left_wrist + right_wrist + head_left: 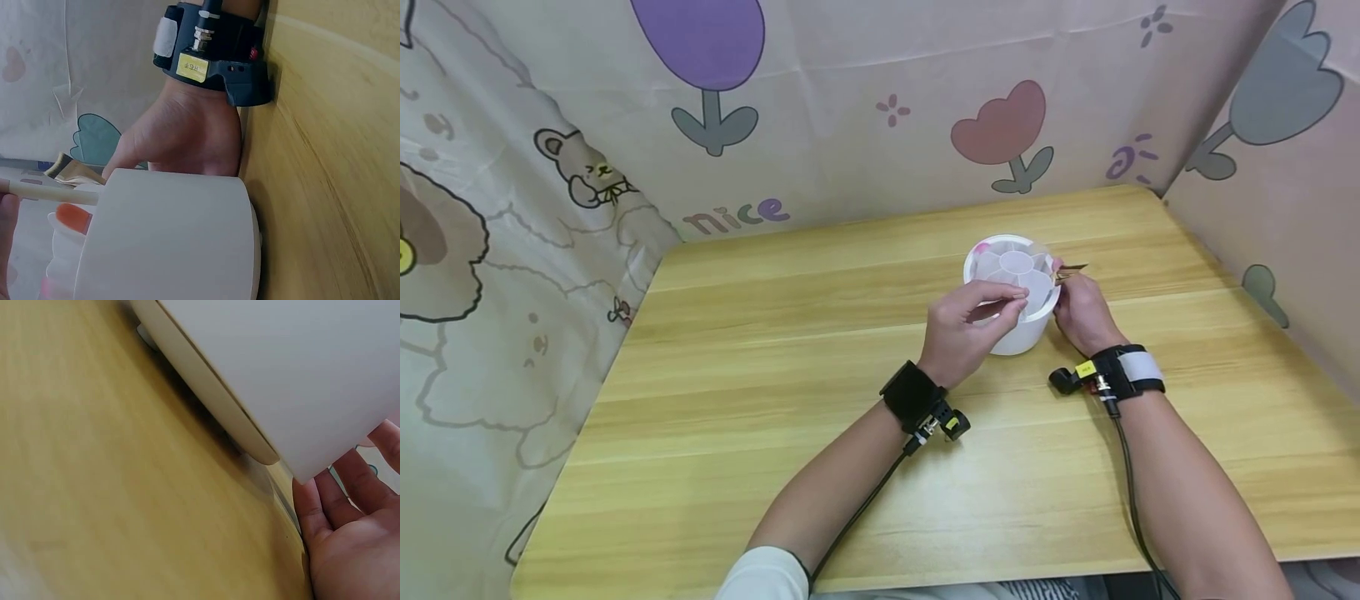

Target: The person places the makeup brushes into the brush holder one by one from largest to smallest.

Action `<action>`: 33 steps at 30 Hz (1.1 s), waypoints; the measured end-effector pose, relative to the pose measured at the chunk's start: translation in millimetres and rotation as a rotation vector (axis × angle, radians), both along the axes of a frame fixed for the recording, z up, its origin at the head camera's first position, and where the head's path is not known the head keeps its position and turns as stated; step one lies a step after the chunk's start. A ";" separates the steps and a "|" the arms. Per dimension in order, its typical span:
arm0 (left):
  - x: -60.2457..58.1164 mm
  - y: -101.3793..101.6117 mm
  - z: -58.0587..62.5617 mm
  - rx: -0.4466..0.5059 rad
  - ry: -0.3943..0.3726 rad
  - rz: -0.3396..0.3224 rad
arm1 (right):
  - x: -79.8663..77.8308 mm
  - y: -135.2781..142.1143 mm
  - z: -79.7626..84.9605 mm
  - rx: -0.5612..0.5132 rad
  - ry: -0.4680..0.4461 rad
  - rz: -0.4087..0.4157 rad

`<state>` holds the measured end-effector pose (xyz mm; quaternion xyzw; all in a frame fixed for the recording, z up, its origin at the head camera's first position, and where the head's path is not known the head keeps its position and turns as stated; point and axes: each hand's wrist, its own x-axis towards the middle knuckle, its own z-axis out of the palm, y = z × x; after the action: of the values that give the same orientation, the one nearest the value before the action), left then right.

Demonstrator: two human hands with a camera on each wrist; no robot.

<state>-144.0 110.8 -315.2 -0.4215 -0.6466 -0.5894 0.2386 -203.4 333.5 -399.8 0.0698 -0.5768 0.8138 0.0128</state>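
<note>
my left hand [972, 327] pinches a thin stick [1000, 307] over the white holder [1017, 332]; my right hand [1078, 312] grips a gold-tipped item [1070, 270], bracing the holder's side.

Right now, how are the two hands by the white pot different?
The left hand is in front of the white pot, pinching a thin pale stick over its rim; the right hand is at the pot's right side, holding a small gold-coloured piece. The left wrist's band is all black; the right one has a white strap. Both hands are bare, close to the pot, over the wooden table.
</note>
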 end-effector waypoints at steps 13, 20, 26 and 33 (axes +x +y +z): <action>-2.1 0.1 -4.1 -0.075 0.063 0.048 | -1.7 -2.0 2.2 0.023 -0.005 0.002; -0.9 0.6 -3.4 -0.102 0.048 0.065 | -2.3 -0.6 0.5 0.054 -0.009 -0.038; -2.6 2.5 -6.7 -0.113 0.040 0.074 | -2.1 -0.2 -0.4 0.031 -0.006 -0.033; -2.2 2.6 -5.7 -0.136 0.052 0.078 | -1.0 -0.6 -0.1 0.009 0.014 -0.011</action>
<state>-146.2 113.4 -320.9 -0.4265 -0.6945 -0.5233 0.2489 -204.4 332.9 -399.9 0.0723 -0.5805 0.8107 0.0211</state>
